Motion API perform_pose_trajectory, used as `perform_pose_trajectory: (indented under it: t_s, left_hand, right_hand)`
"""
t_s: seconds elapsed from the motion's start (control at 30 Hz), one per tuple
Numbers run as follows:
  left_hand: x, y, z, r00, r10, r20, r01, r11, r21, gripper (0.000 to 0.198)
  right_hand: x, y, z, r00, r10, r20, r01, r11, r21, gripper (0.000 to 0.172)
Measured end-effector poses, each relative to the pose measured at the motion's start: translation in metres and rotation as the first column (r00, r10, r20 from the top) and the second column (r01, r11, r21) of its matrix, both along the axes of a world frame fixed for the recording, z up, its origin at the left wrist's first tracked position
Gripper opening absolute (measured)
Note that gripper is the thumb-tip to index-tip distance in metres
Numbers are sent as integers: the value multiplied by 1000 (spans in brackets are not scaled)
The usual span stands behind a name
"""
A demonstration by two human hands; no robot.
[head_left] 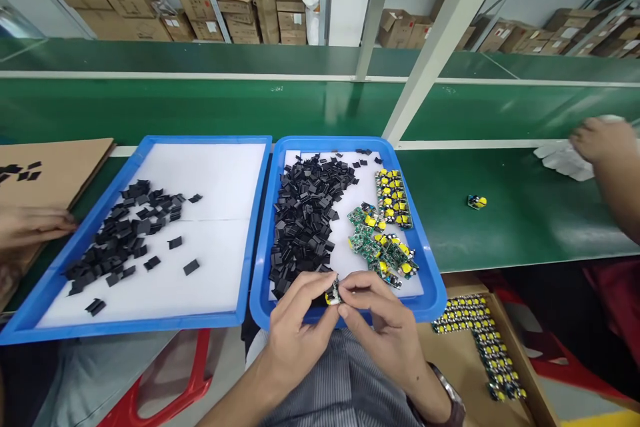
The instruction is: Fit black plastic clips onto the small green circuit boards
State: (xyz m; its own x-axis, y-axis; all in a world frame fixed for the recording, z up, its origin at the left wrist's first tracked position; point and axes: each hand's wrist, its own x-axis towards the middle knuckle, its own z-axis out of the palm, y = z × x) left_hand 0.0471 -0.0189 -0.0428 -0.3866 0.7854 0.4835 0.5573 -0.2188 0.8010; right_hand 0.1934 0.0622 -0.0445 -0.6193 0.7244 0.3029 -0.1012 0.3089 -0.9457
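Note:
Between my two hands, over the near edge of a blue tray (pixel 434 280), is a small circuit board (pixel 333 295) with a yellow part. My left hand (pixel 303 323) pinches it from the left with thumb and forefinger. From the other side my right hand (pixel 377 320) grips it too, fingertips closed at its edge. Something dark shows at the board's top, but my fingers partly hide it. Inside the tray lies a heap of black plastic pieces (pixel 305 213). To its right are loose circuit boards (pixel 383 250) and a neat block of boards (pixel 393 197) with yellow parts.
Left stands another blue tray (pixel 257 227) with scattered black pieces (pixel 120 233). A co-worker's hand (pixel 37 227) rests by cardboard (pixel 60 170). One board (pixel 477 201) lies on the green bench (pixel 500 233); another person's hand (pixel 607 140) is beyond. An open carton (pixel 450 373) holds rows of boards.

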Motion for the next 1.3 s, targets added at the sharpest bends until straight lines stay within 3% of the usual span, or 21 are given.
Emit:
perform_pose_trajectory:
  t_s: [0.1,0.2,0.27,0.37,0.53,0.67,0.77,0.87,0.93,1.0,1.07,1.13,1.2,1.3]
  left_hand:
    - [4,4,2,998,-32,-54,35,998,44,41]
    - [5,11,9,983,-99,-155,100,995,0,46]
    - [1,16,15,963,-116,-243,101,992,-73,58]
    - [-12,24,19,916,-116,-385,78,991,-112,57]
    - [-31,36,15,795,-206,-570,135,977,-166,31]
    - [-40,41,17,760,-197,-619,103,977,-184,30]
    - [-48,48,25,740,-214,-638,69,967,-244,28]
    - [-48,66,31,710,-301,-637,66,929,-365,23]
    - [-41,84,31,681,-376,-628,87,894,-440,32]
    - [-33,99,29,662,-425,-617,118,872,-474,42]
    - [-28,107,26,660,-436,-612,123,866,-485,43]
    - [-31,105,27,656,-438,-615,109,861,-497,43]
    - [-40,94,32,690,-422,-587,96,858,-504,43]
    - [-57,69,41,862,-295,-413,102,897,-429,39]
  right_hand:
    - [-1,-1,3,999,-36,-26,34,998,-58,27]
    - [10,18,4,984,-178,-19,178,984,-10,22]
    - [27,49,3,934,-351,67,346,935,74,12]
    - [67,121,-5,731,-633,254,597,774,212,29]
    - [125,231,-24,538,-776,328,677,630,381,50]
    - [140,264,-24,490,-805,335,632,593,499,56]
    - [133,257,-14,516,-803,298,582,584,566,57]
    - [105,228,0,633,-725,270,481,642,596,45]
    - [78,199,10,747,-606,273,359,713,602,30]
    - [51,169,20,867,-410,284,156,764,626,19]
    - [32,144,28,916,-237,325,-31,762,646,18]
    - [25,127,34,919,-146,366,-143,743,654,16]
    - [25,115,36,909,-93,406,-215,730,649,14]
    - [27,98,33,874,-11,486,-340,699,629,12]
